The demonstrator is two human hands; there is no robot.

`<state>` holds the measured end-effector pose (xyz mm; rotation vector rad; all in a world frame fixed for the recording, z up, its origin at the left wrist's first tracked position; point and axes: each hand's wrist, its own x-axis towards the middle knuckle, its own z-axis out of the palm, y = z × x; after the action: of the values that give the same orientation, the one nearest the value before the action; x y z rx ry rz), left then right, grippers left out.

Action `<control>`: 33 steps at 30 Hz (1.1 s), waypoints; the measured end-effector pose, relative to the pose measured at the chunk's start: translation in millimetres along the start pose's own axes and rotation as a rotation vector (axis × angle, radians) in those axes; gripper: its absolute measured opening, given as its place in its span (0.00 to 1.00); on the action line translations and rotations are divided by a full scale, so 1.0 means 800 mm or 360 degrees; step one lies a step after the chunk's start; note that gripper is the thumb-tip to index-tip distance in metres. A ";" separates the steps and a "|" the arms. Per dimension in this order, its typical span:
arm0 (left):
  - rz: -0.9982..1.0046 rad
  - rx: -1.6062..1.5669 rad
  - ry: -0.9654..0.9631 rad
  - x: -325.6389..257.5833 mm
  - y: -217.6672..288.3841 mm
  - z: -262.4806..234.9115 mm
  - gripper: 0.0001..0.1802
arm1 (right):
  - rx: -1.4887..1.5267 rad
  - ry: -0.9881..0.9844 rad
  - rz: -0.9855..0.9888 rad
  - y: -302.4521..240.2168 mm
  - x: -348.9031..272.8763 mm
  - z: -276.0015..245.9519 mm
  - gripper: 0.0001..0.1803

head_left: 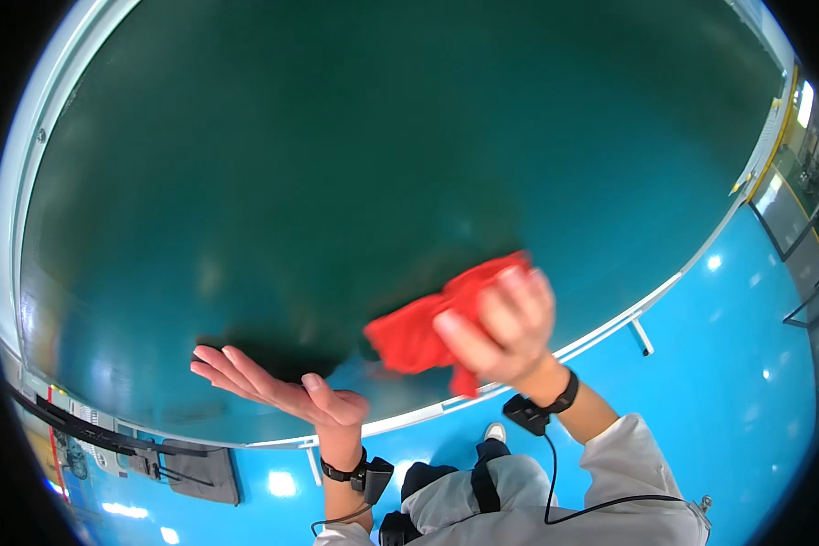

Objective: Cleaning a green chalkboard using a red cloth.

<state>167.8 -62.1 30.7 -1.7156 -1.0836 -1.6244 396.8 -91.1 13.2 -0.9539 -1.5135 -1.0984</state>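
A large dark green board (355,155) fills most of the view, framed by a pale metal rim. My right hand (505,328) is shut on a crumpled red cloth (419,332) and presses it against the board's lower part. My left hand (278,387) lies flat with fingers spread and palm up, touching the board low down, left of the cloth. Both wrists wear black bands with small black devices, and a cable runs from the right one down my white sleeve.
The board's pale lower rim (601,332) curves from bottom left to upper right. Below it lies a glossy blue floor (728,364). A dark grey stand or case (200,469) sits at lower left. Glass panels with yellow trim (792,173) are at the right.
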 end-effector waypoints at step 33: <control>-0.0259 0.0178 0.0116 0.015 0.066 0.026 0.39 | 0.0116 0.0700 0.1252 0.291 -0.023 -0.088 0.23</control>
<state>222.7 -71.1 47.1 -1.5186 -1.2813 -1.6761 639.0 -94.6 42.0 -1.0384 -0.7012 -0.6095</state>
